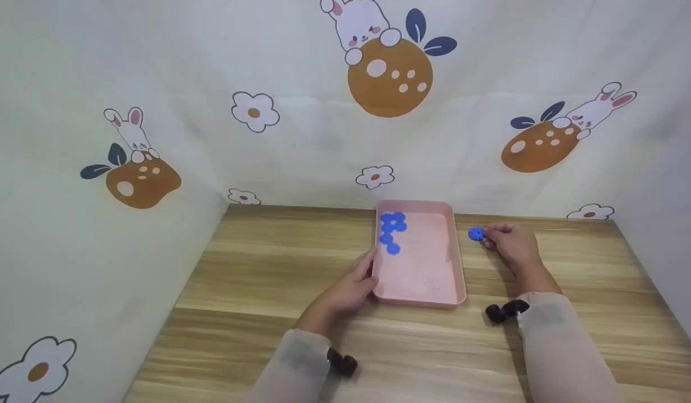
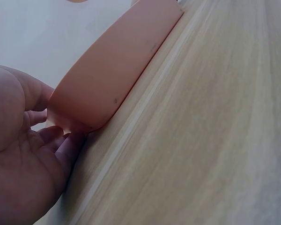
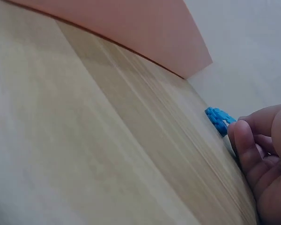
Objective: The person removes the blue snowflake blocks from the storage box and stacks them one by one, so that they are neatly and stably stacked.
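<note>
While a tall, whitish, cloth-like backdrop (image 1: 317, 145) printed with rabbits, orange-brown fruit and flowers is spread beyond the left hand (image 1: 351, 285) and the right hand (image 1: 514, 249), the surface beneath them is formed by a light brown wood-grain tabletop (image 1: 267, 252). Between the two grips, a shallow pink rectangular tray with rounded corners (image 1: 418, 274) is set down; its left wall is gripped by the left hand near the closer corner. Behind each grip, a pale long sleeve (image 1: 566, 347) is worn, and a small black device (image 1: 508, 310) is fitted at the inner side of each cuff. Ahead of the left hand's grip, inside the tray, six flat blue pieces with scalloped edges (image 1: 393, 248) are gathered along the left wall towards the far corner. At the right hand's fingertips, just outside the tray's right wall, a single small round blue disc with holes (image 1: 476, 234) is pinched between thumb and finger. It is held tilted; whether the tabletop is touched by its lower edge cannot be told.
</note>
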Demonstrator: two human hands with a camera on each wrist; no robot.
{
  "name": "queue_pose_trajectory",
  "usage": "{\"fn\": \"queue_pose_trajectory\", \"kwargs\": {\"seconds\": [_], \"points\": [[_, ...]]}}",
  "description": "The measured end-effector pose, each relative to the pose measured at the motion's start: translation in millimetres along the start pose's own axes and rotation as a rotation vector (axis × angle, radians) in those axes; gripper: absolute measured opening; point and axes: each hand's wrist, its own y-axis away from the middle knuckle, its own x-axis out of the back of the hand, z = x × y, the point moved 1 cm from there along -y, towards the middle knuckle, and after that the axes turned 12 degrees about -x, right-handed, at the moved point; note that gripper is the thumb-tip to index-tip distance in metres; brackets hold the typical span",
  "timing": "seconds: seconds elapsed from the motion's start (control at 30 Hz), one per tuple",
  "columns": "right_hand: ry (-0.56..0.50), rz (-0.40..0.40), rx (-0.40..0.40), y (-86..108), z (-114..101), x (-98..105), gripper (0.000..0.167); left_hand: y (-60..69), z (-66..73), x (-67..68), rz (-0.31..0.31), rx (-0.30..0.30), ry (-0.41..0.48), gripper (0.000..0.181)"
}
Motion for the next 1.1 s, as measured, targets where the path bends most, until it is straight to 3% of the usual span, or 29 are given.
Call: {"fn": "queue_pose_trajectory", "kwargs": {"seconds": [0.57, 0.73, 0.97, 1.1], "points": [[0.063, 0.037, -0.017, 2.9, -2.1, -1.2, 0.036, 0.5, -0.1, 0.6, 0.001, 0.05, -0.01, 0.068], [0.073, 0.036, -0.021, 3.0, -2.5, -1.5, 0.035, 0.4, 0.3, 0.1, 0.001, 0.042, -0.013, 0.068], [0.037, 0.021, 0.008, 3.3, -0.6, -2.3, 0.04, -1.8, -0.3, -0.6, 0.014, -0.064, 0.012, 0.07], [0.045, 0.026, 0.003, 3.3, -0.9, -2.8, 0.04, -0.7, 1.4, -0.4, 0.014, -0.043, 0.005, 0.07]]}}
